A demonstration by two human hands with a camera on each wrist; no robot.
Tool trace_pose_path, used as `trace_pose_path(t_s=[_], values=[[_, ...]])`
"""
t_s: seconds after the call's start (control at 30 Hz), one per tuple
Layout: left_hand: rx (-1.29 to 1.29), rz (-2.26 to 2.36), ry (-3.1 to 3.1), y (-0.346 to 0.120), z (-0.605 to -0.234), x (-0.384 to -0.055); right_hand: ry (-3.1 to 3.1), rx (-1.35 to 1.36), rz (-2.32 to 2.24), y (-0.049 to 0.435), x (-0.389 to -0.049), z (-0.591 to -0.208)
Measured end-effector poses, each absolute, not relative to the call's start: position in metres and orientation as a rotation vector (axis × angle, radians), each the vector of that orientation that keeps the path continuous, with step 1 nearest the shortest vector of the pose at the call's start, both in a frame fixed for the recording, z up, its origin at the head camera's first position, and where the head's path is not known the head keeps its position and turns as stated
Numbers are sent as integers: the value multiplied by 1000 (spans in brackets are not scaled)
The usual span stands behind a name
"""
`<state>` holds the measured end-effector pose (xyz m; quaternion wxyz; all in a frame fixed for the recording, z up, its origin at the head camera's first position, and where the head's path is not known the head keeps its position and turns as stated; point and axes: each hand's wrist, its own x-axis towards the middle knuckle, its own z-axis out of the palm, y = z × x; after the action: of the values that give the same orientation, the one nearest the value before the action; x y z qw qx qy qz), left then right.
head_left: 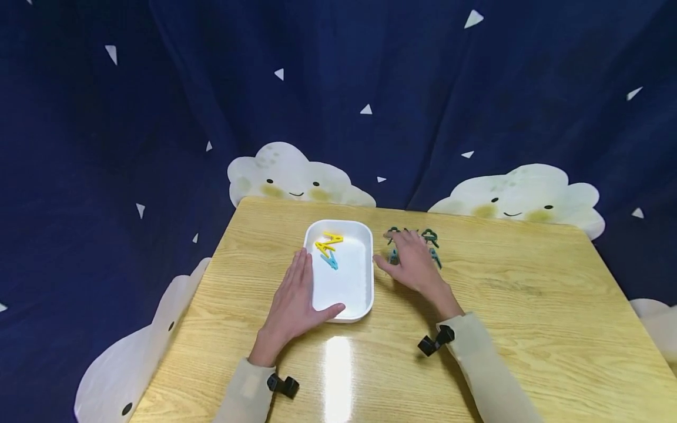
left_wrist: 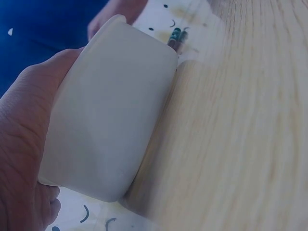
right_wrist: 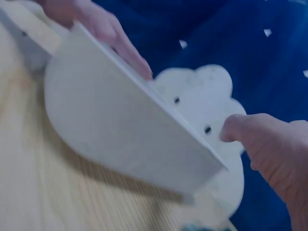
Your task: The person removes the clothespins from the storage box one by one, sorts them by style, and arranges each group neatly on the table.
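A white plastic tray (head_left: 351,294) stands on the table, holding two yellow clothespins (head_left: 333,238) and a light-blue clothespin (head_left: 329,261). Along its left side lie the straight fingers of my left hand (head_left: 296,302), with the thumb across the near rim. The left wrist view shows that hand (left_wrist: 29,110) against the tray's outer wall (left_wrist: 110,110). To the right of the tray, my right hand (head_left: 415,261) hovers over a group of clips, fingers spread and the thumb extended. Dark green clips (head_left: 430,237) and teal clips (head_left: 435,258) show around it; others are partly hidden beneath.
The wooden table (head_left: 529,305) extends to the right and toward me. A dark blue curtain (head_left: 328,70) with white triangles and smiling clouds hangs behind and at the left. Black wrist mounts (head_left: 436,341) protrude at both cuffs.
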<state>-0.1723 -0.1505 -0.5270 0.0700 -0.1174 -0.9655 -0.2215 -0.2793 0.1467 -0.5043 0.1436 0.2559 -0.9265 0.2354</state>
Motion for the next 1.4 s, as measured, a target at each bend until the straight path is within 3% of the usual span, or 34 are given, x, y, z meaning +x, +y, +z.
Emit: trace_pose_path(t_s=[0.57,0.87,1.4], values=[[-414,-639,-2842,-151,-529,-173,-2850,1030,399,44,-259,-504],[-424,-639,-2821,-151,-528,-173,-2925,1002,37,33,-259,-512],[-418,-639,-2819,-150,-527,-172,-2861,1016,-64,34,-255,-517]])
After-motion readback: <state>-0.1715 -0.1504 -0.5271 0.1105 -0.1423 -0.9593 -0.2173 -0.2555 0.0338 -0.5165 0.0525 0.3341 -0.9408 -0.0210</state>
